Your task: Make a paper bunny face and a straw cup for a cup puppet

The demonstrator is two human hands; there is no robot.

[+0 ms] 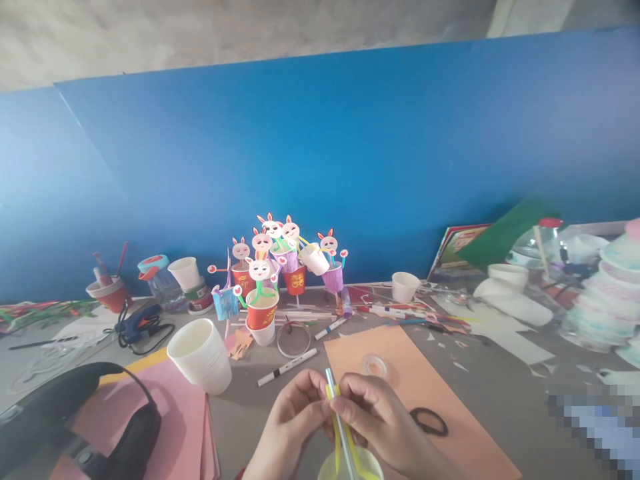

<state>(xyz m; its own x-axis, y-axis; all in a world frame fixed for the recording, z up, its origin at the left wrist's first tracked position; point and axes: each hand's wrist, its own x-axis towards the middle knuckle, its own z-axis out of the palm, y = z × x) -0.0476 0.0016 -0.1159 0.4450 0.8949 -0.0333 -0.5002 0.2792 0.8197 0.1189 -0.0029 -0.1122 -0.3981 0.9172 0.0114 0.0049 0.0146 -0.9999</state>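
I see a blue board (350,147) standing behind the grey table (505,393). An orange sheet (400,373) lies under my hands, pink paper (170,413) at the left beside a stack of white cups (200,357). A cluster of bunny cups (280,267) stands farther back. My left hand (290,420) and right hand (375,417) meet low at centre, fingers pinched together on a straw (334,400) wrapped with a yellow strip (336,395), above a yellow cup (350,467).
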